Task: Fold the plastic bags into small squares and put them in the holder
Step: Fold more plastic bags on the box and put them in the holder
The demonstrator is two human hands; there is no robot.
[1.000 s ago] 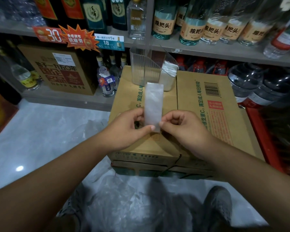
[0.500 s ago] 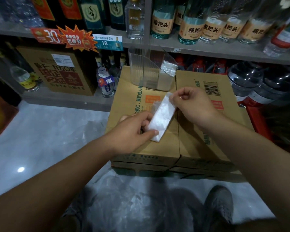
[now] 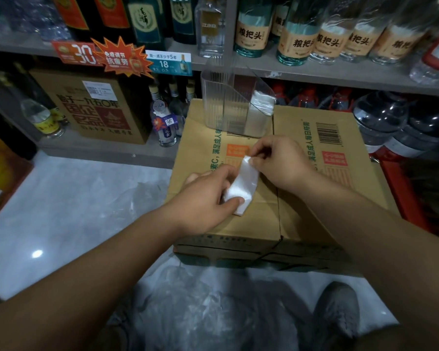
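A folded strip of translucent white plastic bag [image 3: 246, 181] lies slanted on top of a cardboard box [image 3: 302, 198]. My left hand [image 3: 208, 196] pinches its near end with thumb and fingers. My right hand [image 3: 279, 160] pinches its far end, which is bent over toward me. At the box's far edge stands a clear ribbed plastic holder [image 3: 223, 102], with folded white bags [image 3: 262, 102] in its right part.
Shelves of bottles [image 3: 299, 34] run behind the box. A brown carton [image 3: 94, 105] sits on the lower shelf at left. Loose clear plastic bags [image 3: 200, 307] lie on the pale floor by my shoe [image 3: 337, 315]. A red crate [image 3: 403, 188] is at right.
The strip went from upright to slanted. My right hand moved from its near end to its far end, then drew that end back toward me, shortening the strip. My left hand kept its grip.
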